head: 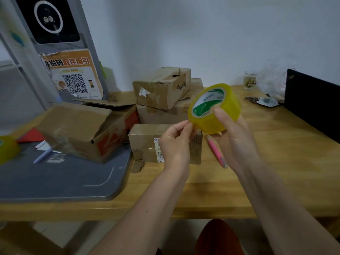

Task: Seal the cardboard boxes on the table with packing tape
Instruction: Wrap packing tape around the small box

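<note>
across the lower frame runs the wooden table [257, 181], with cardboard boxes [161, 89] at centre and left. above the small box [145, 142], the right hand [233, 137] grips a yellow tape roll [215, 109], while the left hand [176, 142] pinches its edge. beside it lies a pink pen [216, 150].

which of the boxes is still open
The large box with red print at left on the grey mat: its top flaps stand open. The other three boxes look closed.
</note>
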The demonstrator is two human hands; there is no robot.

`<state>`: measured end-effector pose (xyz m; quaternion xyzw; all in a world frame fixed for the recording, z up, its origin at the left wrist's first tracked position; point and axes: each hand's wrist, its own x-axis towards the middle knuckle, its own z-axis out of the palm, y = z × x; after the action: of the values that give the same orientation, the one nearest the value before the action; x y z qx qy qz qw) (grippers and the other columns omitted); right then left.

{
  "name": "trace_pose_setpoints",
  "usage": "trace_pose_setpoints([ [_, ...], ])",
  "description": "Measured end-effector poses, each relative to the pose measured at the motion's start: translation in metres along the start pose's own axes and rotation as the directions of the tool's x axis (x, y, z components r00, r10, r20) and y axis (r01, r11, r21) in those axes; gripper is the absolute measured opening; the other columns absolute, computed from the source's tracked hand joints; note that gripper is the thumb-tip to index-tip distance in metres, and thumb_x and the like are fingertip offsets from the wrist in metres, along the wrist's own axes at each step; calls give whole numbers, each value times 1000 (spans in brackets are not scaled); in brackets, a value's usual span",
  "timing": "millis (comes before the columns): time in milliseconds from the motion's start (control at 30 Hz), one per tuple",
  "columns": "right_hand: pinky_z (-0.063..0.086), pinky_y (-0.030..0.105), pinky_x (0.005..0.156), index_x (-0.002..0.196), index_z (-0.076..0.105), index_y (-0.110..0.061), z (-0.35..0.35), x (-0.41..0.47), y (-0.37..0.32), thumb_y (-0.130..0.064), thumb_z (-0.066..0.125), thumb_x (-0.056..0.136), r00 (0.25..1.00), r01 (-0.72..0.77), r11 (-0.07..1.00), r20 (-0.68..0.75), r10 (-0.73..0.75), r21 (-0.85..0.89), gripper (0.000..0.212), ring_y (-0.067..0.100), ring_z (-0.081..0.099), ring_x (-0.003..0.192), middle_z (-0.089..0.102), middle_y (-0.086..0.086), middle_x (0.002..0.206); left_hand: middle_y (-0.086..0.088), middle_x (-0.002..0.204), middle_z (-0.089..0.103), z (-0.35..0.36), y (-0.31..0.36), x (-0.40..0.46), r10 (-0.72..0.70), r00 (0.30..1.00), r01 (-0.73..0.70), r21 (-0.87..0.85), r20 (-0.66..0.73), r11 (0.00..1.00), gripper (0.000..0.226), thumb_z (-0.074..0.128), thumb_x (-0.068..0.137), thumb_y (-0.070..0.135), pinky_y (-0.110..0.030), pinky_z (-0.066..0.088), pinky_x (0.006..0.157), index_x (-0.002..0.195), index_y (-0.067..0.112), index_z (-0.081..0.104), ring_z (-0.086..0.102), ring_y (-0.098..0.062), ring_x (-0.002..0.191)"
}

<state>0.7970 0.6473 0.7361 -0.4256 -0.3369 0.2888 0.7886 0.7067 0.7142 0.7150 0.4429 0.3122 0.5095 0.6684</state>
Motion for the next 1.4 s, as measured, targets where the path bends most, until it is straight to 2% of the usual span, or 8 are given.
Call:
trace_pose_setpoints([
  [133, 41, 51, 107, 117, 63, -38, 9, -3, -2, -63, 71, 74, 985, 157, 954, -32, -171, -255, 50, 20, 49, 130, 41, 6, 147, -6, 73, 68, 7, -2, 0, -107, 993, 111, -129, 43, 985, 10, 61, 97, 5, -29, 59, 81, 98, 1, 69, 65, -12, 68],
  [300, 49, 42, 92, 91, 44, -12, -8, 1, -5, -11, 43, 94, 954, 283, 957, -86, -288, -63, 3, 24, 59, 112, 58, 11, 128, -10, 71, 63, 4, -1, 3, -288, 945, 319, -243, 153, 916, 20, 52, 100, -2, -28, 61, 66, 84, 1, 65, 60, -16, 68],
  [433, 54, 28, 81, 113, 45, -20, -13, 7, -1, 7, 58, 88, 964, 204, 959, -127, -232, -198, 39, 12, 65, 98, 63, 1, 111, -10, 77, 71, 7, -4, -6, -346, 907, 394, -199, 239, 897, 25, 49, 97, -11, -27, 59, 61, 84, 1, 67, 67, -18, 70],
  [533, 50, 31, 66, 88, 55, -12, -11, 7, 4, 1, 63, 71, 988, 135, 961, -37, -148, -242, 23, 12, 63, 74, 63, -4, 77, -9, 72, 67, 11, -2, -13, -313, 922, 332, -44, 229, 942, 31, 47, 94, -16, -20, 49, 46, 79, 4, 65, 61, -17, 60],
  [700, 37, 30, 56, 84, 50, -5, -6, 9, 5, -18, 74, 39, 977, -63, 991, -194, 87, 122, 53, 27, 40, 66, 37, 19, 78, 0, 49, 55, 14, 2, -18, -255, 934, 206, 203, 252, 957, 37, 37, 95, -16, -12, 38, 40, 73, 5, 59, 49, -2, 40],
  [833, 39, 24, 50, 64, 43, -12, -6, 10, 10, 0, 56, 73, 917, 17, 984, -396, 55, 175, 20, 14, 45, 47, 44, 2, 54, -10, 72, 60, 22, -2, -20, -261, 940, 240, 121, 219, 963, 23, 48, 102, 2, -22, 49, 60, 86, 4, 63, 55, -13, 60],
  [1067, 56, 37, 70, 97, 59, -8, -39, 29, 25, 3, 60, 89, 791, -13, 992, -605, 89, 128, 14, 19, 67, 82, 66, 4, 89, 0, 53, 54, 10, 4, -22, -288, 938, 281, 65, 194, 958, 30, 45, 103, 1, -20, 44, 57, 77, 6, 59, 49, -9, 51],
  [1400, 52, 34, 76, 76, 55, -23, -24, 39, 20, -4, 69, 86, 742, 30, 1000, -670, -18, 6, 26, 4, 61, 71, 62, -7, 79, -6, 69, 53, -1, 31, 2, -370, 919, 383, -85, 137, 920, 25, 39, 103, -4, -21, 43, 58, 90, -2, 60, 49, -12, 61],
])
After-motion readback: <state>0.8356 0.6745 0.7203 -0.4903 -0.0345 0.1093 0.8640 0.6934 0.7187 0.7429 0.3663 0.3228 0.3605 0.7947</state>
